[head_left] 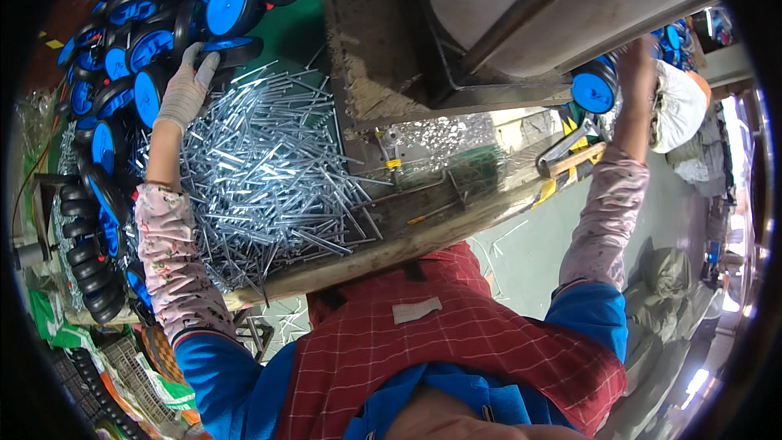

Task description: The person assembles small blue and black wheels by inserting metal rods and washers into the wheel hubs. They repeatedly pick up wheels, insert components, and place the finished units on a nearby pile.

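Note:
My left hand point(191, 85), in a pale knit glove, is at the pile of wheels at the upper left. Its fingers are on the left end of a black-tyred wheel point(232, 50) with a blue hub, gripping its edge. Just below that hand spreads a big heap of long shiny metal rods point(265, 171). Far to the right, my right hand point(638, 65) is smeared by motion, so its fingers cannot be made out. Close to its left is another blue-hubbed wheel point(593, 91), beside the metal stand; whether the hand touches it is unclear.
A metal stand point(358, 57) carrying a large pale bin point(521, 8) rises ahead. A hammer point(574, 159) lies on the bench's right end, near yellow-black tape. Small shiny parts point(448, 143) cover part of the bench. A white sack point(678, 106) stands at the right.

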A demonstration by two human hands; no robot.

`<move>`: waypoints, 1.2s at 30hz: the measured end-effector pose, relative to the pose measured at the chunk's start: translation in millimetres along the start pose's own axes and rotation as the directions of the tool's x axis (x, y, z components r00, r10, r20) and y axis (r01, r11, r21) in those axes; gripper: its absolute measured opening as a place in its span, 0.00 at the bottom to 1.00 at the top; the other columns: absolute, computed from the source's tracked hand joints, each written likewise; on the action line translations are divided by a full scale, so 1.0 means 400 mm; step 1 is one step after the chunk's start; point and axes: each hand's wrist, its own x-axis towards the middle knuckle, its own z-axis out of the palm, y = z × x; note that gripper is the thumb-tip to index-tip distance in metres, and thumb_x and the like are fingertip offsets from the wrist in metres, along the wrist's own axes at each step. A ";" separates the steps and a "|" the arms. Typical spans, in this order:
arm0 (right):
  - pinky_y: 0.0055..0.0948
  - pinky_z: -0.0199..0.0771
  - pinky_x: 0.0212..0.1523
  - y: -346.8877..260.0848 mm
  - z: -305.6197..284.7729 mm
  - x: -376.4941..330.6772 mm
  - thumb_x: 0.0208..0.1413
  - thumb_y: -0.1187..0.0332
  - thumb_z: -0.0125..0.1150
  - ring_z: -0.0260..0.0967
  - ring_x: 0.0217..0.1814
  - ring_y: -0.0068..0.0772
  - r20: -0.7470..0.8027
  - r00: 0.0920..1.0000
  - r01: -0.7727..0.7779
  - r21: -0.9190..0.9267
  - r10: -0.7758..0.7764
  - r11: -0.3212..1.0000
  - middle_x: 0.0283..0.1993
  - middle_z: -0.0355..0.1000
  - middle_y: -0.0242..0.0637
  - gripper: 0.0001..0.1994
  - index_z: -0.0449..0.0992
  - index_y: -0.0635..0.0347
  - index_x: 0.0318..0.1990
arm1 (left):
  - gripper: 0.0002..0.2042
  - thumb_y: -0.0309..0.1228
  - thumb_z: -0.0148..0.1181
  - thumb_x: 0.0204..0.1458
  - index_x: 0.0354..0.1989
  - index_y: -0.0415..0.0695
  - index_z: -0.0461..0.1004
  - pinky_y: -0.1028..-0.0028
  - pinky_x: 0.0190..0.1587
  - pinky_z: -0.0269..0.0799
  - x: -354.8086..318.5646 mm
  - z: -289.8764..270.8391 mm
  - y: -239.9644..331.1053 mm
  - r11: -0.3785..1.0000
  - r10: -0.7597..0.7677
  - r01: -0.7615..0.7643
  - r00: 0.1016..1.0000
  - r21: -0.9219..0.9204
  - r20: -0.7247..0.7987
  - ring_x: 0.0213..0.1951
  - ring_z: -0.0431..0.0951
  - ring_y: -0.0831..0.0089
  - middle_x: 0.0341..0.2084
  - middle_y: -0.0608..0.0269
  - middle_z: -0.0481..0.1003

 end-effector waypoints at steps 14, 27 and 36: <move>0.49 0.72 0.48 0.135 0.360 -0.338 0.49 0.50 0.62 0.73 0.46 0.64 -0.054 0.920 -0.363 -0.496 0.389 0.789 0.39 0.75 0.64 0.28 0.73 0.73 0.44 | 0.22 0.26 0.60 0.52 0.57 0.43 0.68 0.61 0.48 0.71 -0.391 -0.016 0.255 0.858 0.513 -0.514 0.858 -0.003 -0.022 0.43 0.75 0.50 0.44 0.48 0.71; 0.23 0.67 0.30 -0.422 0.326 -0.660 0.56 0.64 0.63 0.65 0.27 0.18 0.514 0.836 -0.388 0.309 0.191 0.868 0.24 0.72 0.32 0.12 0.75 0.65 0.39 | 0.30 0.34 0.81 0.26 0.38 0.43 0.69 0.66 0.30 0.72 -0.703 0.164 0.362 0.499 0.764 -0.562 0.645 -0.659 0.028 0.28 0.76 0.60 0.25 0.58 0.73; 0.24 0.70 0.32 -0.443 0.329 -0.658 0.50 0.62 0.66 0.68 0.26 0.26 0.509 0.848 -0.048 0.348 -0.146 0.936 0.27 0.71 0.35 0.17 0.73 0.63 0.42 | 0.33 0.36 0.83 0.27 0.41 0.43 0.67 0.66 0.35 0.74 -0.739 0.251 0.286 0.505 0.594 -0.286 0.800 -0.814 0.088 0.28 0.76 0.60 0.29 0.57 0.75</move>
